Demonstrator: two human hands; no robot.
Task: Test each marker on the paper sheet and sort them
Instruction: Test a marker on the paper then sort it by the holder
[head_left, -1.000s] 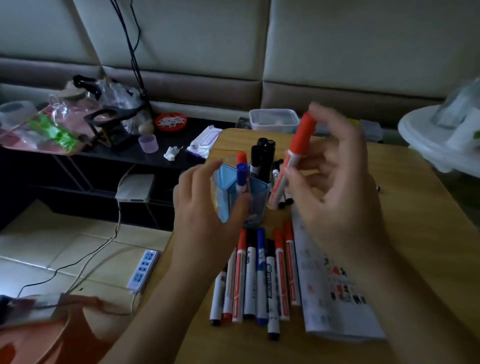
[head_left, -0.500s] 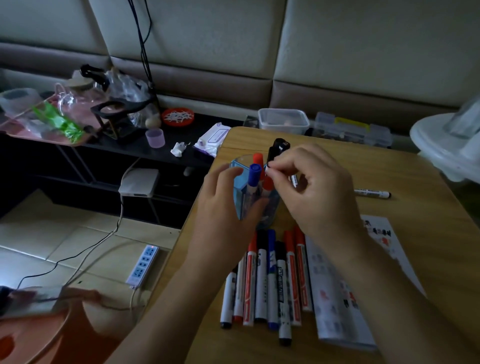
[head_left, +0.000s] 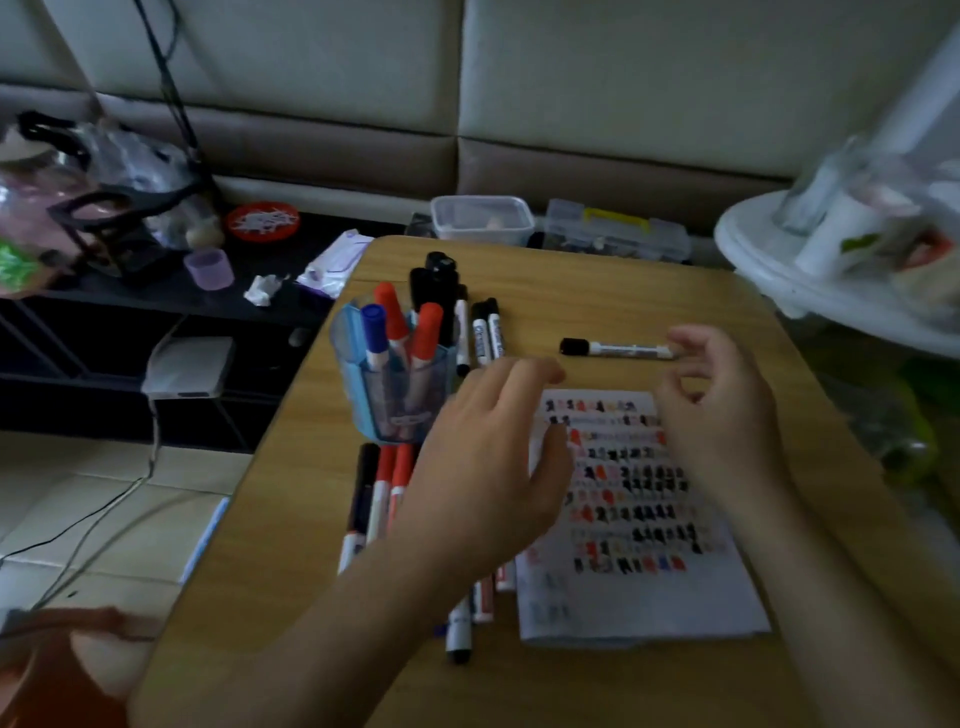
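Observation:
A blue transparent pen holder stands on the wooden table with red and blue capped markers in it. A row of markers lies in front of it, partly hidden under my left hand, which hovers open over them and the left edge of the paper sheet. The sheet is covered with small test marks. My right hand hangs over the sheet's right side, fingers loosely curled, holding nothing. A lone black-capped marker lies just beyond its fingertips. More black markers lie behind the holder.
A clear plastic tub and a compartment box sit past the table's far edge. A dark shelf with clutter is at the left. A white round stand is at the right. The tiled floor with cables lies lower left.
My right hand dropped the red marker into the holder and moved right over the paper. My left hand let go of the holder and shifted toward the sheet.

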